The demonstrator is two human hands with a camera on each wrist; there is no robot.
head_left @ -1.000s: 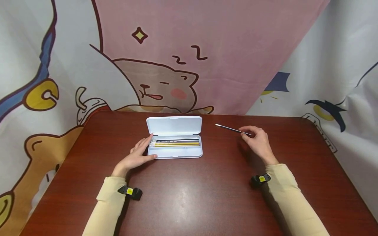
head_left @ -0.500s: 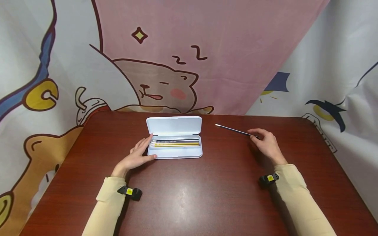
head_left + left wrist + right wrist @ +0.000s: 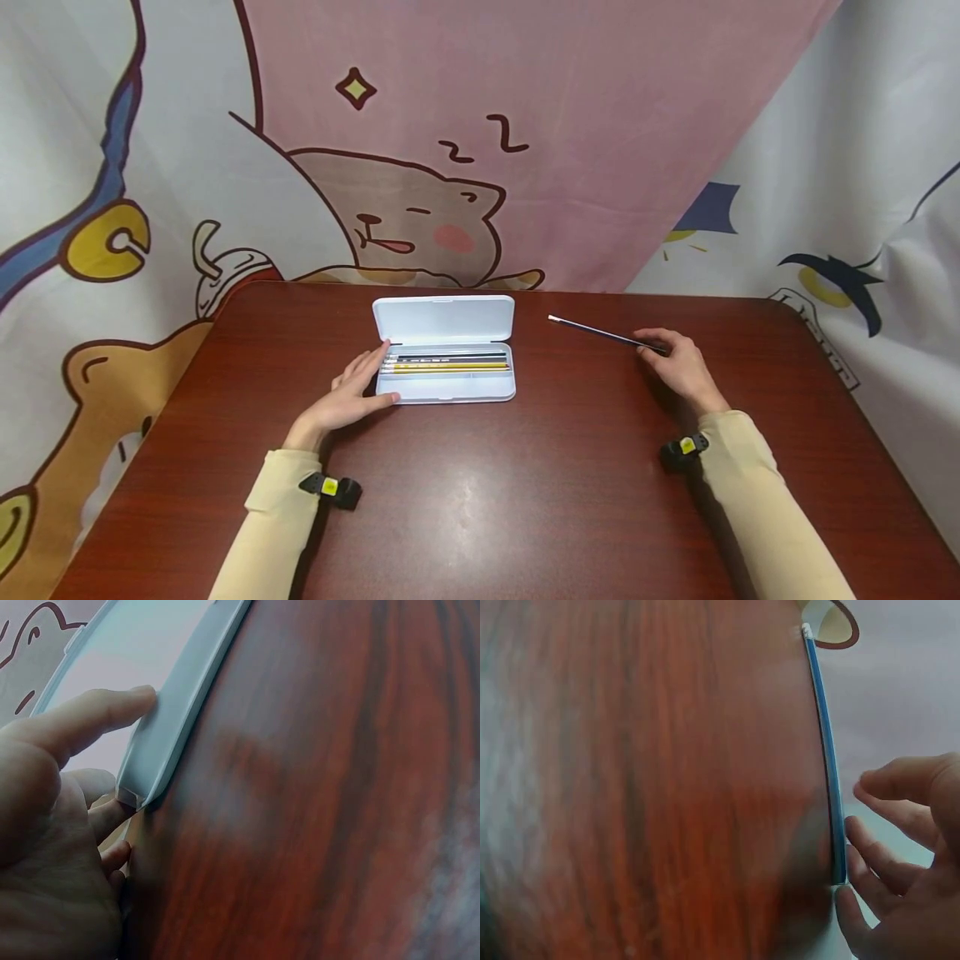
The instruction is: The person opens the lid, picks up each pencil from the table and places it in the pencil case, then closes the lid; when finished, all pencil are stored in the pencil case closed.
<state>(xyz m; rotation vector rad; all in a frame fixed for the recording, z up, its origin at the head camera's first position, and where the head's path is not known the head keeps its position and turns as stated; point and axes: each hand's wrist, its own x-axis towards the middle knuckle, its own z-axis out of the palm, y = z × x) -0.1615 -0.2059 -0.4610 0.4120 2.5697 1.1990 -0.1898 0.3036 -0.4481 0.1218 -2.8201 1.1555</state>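
An open white pencil case (image 3: 427, 387) sits toward the back of the table, its lid (image 3: 444, 318) raised. Several pencils (image 3: 450, 365), dark and yellow, lie side by side inside it. My left hand (image 3: 341, 404) is spread at the case's left end; in the left wrist view its thumb (image 3: 112, 712) rests against the front wall. To the right, a dark pencil (image 3: 592, 329) with a white end lies slantwise on the table; it looks blue in the right wrist view. My right hand (image 3: 681, 362) is at its near end, with fingertips (image 3: 855, 851) beside it and no pinch visible.
The brown wooden table (image 3: 465, 500) runs back to a cartoon-printed cloth (image 3: 585, 167). Small black wrist cameras (image 3: 333, 487) are strapped over the sleeves.
My right hand has slid right along the loose pencil, showing more of its length, then nearly stopped. The pencil stays in place. My left hand and the case have not moved.
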